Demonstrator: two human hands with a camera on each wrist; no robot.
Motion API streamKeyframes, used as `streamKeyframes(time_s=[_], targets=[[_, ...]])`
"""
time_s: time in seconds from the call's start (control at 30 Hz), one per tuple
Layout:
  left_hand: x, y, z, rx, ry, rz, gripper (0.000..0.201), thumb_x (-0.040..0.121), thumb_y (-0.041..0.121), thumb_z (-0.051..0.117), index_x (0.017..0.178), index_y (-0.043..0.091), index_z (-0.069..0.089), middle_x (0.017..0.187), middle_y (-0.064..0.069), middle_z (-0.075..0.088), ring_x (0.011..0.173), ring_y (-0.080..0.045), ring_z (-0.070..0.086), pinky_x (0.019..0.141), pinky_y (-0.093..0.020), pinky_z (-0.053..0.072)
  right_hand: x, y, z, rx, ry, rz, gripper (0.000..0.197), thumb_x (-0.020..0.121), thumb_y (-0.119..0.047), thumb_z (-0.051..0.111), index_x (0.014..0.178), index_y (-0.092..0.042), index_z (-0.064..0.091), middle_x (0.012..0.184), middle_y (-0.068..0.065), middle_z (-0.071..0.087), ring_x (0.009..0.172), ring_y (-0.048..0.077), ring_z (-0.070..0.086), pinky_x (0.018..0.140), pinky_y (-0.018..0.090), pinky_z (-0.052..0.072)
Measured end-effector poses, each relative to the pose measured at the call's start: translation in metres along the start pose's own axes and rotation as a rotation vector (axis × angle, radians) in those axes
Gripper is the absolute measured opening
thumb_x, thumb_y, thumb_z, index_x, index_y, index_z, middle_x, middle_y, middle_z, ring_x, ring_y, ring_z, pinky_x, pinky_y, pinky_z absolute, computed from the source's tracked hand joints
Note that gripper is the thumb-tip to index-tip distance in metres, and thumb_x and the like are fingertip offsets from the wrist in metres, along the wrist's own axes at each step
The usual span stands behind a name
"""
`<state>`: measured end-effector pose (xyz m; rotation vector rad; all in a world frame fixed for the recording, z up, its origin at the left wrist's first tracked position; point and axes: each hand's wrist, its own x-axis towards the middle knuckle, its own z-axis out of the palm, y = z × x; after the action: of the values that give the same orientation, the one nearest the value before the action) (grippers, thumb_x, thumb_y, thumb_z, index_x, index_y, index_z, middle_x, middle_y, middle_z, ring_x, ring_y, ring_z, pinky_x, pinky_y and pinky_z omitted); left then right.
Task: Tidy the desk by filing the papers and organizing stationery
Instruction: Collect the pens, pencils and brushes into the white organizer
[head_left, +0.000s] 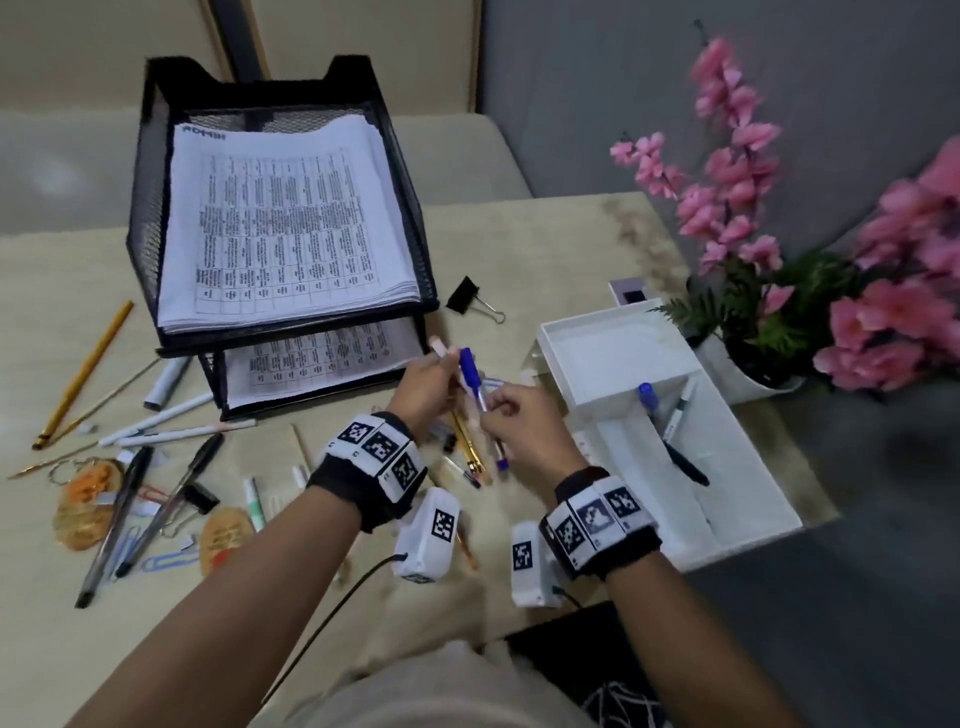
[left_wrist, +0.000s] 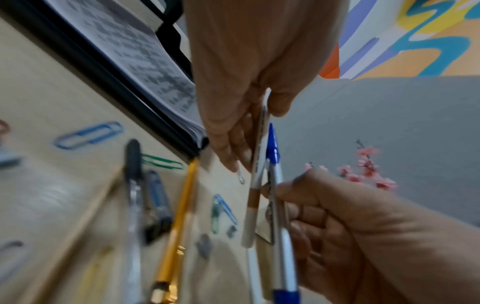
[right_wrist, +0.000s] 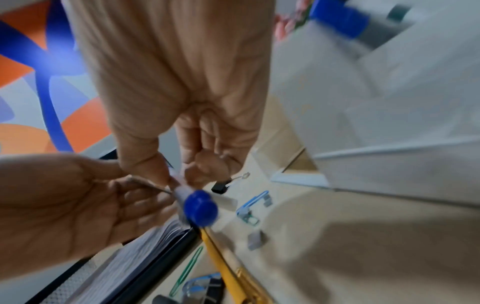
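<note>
Both hands hover just in front of the black mesh paper tray (head_left: 156, 218), which holds printed sheets (head_left: 280, 218) on two levels. My left hand (head_left: 441, 366) (left_wrist: 255, 139) pinches a white pen (head_left: 436, 345) (left_wrist: 255, 185) between thumb and fingers. My right hand (head_left: 493, 408) (right_wrist: 179, 174) grips a clear blue-capped pen (head_left: 469, 364) (left_wrist: 272, 152) (right_wrist: 201, 207) close beside it, the two pens almost crossing. To the right lies a white organizer tray (head_left: 748, 467) with a blue pen (head_left: 647, 395) and a black pen (head_left: 683, 460) in it.
Several pens, a yellow pencil (head_left: 83, 374), paper clips and keyrings (head_left: 88, 499) lie scattered on the left of the desk. A gold pen (head_left: 467, 441) lies under my hands. A black binder clip (head_left: 465, 295) sits by the paper tray. Pink flowers in a pot (head_left: 769, 218) stand at the right.
</note>
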<state>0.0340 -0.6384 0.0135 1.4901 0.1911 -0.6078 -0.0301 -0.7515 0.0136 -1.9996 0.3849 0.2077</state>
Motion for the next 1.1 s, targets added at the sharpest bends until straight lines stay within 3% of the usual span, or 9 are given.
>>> streamKeyframes(time_s=[0.07,0.17,0.27,0.37,0.47,0.6,0.77,0.93,1.1], targets=[[-0.009,0.008,0.021,0.013,-0.082,0.059,0.025,0.100,0.019,0.035,0.099,0.006,0.057,0.082,-0.007,0.061,0.073,-0.016,0.058,0.055,-0.012,0.049,-0.014,0.003,-0.012,0.012,0.063,-0.015,0.008,0.075,-0.001,0.063,0.069,-0.001,0.058,0.061,-0.001,0.048,0.059,0.013,0.044,0.060,0.025,0.038],[-0.020,0.024,0.054,0.114,-0.160,0.256,0.015,0.096,0.009,0.046,0.087,0.010,0.058,0.076,-0.003,0.060,0.068,-0.012,0.056,0.059,-0.017,0.050,-0.034,0.006,-0.039,-0.047,0.231,-0.034,0.015,0.076,-0.005,0.065,0.068,-0.012,0.055,0.061,-0.001,0.051,0.057,0.011,0.046,0.056,0.015,0.039],[-0.025,0.039,0.090,0.187,-0.215,0.391,0.010,0.092,0.010,0.054,0.087,0.008,0.062,0.078,-0.002,0.060,0.069,-0.013,0.061,0.066,-0.021,0.054,-0.049,0.016,-0.073,-0.080,0.443,-0.048,0.013,0.079,-0.007,0.066,0.073,-0.011,0.055,0.068,0.004,0.058,0.061,0.017,0.053,0.062,0.024,0.046],[-0.028,0.045,0.123,0.197,-0.277,0.411,0.011,0.089,0.009,0.057,0.094,0.001,0.065,0.080,0.000,0.058,0.082,-0.030,0.065,0.082,-0.039,0.056,-0.057,0.033,-0.102,-0.151,0.624,-0.020,0.010,0.077,-0.005,0.065,0.080,-0.011,0.057,0.076,0.007,0.059,0.070,0.021,0.054,0.072,0.032,0.046],[-0.024,0.035,0.149,0.333,-0.287,0.500,0.002,0.081,0.011,0.062,0.080,0.012,0.063,0.081,-0.007,0.064,0.089,-0.033,0.065,0.086,-0.042,0.054,-0.058,0.054,-0.122,-0.199,0.759,-0.004,0.005,0.074,0.001,0.061,0.078,0.000,0.058,0.077,0.018,0.063,0.074,0.030,0.058,0.066,0.024,0.034],[-0.010,0.012,0.171,0.715,-0.264,0.595,0.004,0.080,0.007,0.061,0.078,0.010,0.061,0.083,-0.005,0.071,0.086,-0.023,0.066,0.081,-0.036,0.052,-0.055,0.074,-0.137,-0.227,0.710,0.121,0.007,0.077,-0.003,0.059,0.077,0.003,0.061,0.079,0.024,0.066,0.081,0.035,0.061,0.068,0.029,0.035],[0.002,-0.009,0.176,1.271,-0.215,0.807,0.018,0.083,0.014,0.059,0.099,0.018,0.067,0.114,0.000,0.060,0.114,-0.027,0.041,0.087,-0.035,0.033,-0.062,0.085,-0.141,-0.221,0.609,0.185,0.013,0.079,-0.014,0.062,0.090,-0.010,0.057,0.086,0.011,0.066,0.082,0.026,0.059,0.076,0.032,0.049],[0.003,-0.018,0.167,1.696,-0.103,1.010,0.038,0.049,0.009,0.075,0.082,0.028,0.072,0.086,-0.001,0.058,0.081,-0.022,0.046,0.059,-0.026,0.041,-0.064,0.087,-0.138,-0.240,0.501,0.191,0.017,0.079,-0.011,0.065,0.095,-0.009,0.060,0.079,0.002,0.058,0.081,0.021,0.056,0.077,0.028,0.045],[0.006,0.011,0.174,1.542,-0.388,0.917,0.029,0.084,-0.003,0.050,0.108,0.005,0.065,0.103,-0.013,0.055,0.096,-0.029,0.053,0.071,-0.032,0.045,-0.057,0.065,-0.151,-0.247,0.570,0.094,0.011,0.079,0.005,0.058,0.087,-0.002,0.063,0.079,0.003,0.058,0.078,0.018,0.056,0.067,0.016,0.039]])
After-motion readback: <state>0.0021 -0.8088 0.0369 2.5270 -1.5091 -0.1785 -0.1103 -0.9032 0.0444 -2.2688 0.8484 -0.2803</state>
